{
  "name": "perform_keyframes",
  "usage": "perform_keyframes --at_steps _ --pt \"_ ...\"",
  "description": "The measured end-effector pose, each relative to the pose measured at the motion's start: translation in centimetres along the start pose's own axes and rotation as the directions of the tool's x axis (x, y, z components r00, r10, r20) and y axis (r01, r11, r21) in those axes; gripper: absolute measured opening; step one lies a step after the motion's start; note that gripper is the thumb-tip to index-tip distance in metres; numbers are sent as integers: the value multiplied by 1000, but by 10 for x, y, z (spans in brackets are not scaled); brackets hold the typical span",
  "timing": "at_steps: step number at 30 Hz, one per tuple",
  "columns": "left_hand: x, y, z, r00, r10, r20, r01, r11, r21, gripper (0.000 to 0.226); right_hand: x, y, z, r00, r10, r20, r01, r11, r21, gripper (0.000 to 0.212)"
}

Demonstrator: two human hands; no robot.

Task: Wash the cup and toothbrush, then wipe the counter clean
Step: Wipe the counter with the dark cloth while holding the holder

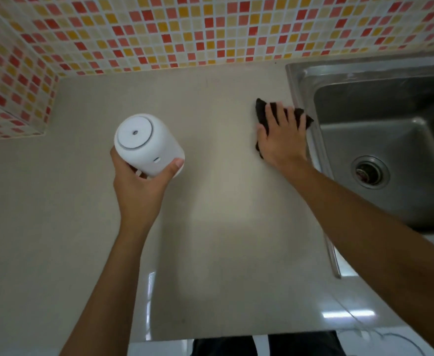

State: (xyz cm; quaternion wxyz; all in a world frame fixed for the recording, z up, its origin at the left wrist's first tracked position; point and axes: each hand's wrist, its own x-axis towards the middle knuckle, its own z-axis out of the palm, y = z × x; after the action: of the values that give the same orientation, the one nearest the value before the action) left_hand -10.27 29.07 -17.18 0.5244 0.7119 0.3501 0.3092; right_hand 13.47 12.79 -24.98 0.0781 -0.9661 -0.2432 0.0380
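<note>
The right hand (282, 142) lies flat on a dark cloth (262, 109), fingers straight and spread, pressing it onto the beige counter (223, 227). The cloth sits at the counter's right side, just beside the left rim of the steel sink (303, 80), and its corners stick out past the fingertips and the thumb. The left hand (136, 186) grips a white canister (144, 142) over the counter's left part, well apart from the cloth — thumb curled round one side, fingers round the other. The canister is tilted, its round top facing up. A drain (369, 172) shows in the sink's floor, and a tiled wall (210, 29) in red, orange and cream runs behind the counter.
</note>
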Motion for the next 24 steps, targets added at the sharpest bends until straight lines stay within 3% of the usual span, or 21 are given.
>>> perform_keyframes --at_steps 2,5,8,11,13,18,24 --pt "-2 -1 2 1000 10 9 -10 1000 16 91 5 -28 7 1000 25 -8 -25 1000 9 60" --pt "-1 0 10 1000 0 12 0 1000 12 91 -65 -60 14 964 -263 -30 263 965 15 59" --pt "2 5 24 999 -4 39 4 1000 7 92 -189 -52 8 824 -558 98 551 830 91 59" --pt "3 5 41 996 -9 88 9 1000 -5 92 -251 -7 0 724 -668 174 660 743 108 60" --pt "1 0 52 994 -7 113 8 1000 -7 91 -238 17 -3 770 -614 172 609 789 87 63" --pt "-6 -10 69 986 -28 166 24 999 26 93 -121 34 -4 952 -299 66 298 954 23 58" --pt "-16 -13 82 978 5 209 -14 999 40 94 -25 8 -3 997 -67 27 67 998 -10 60"
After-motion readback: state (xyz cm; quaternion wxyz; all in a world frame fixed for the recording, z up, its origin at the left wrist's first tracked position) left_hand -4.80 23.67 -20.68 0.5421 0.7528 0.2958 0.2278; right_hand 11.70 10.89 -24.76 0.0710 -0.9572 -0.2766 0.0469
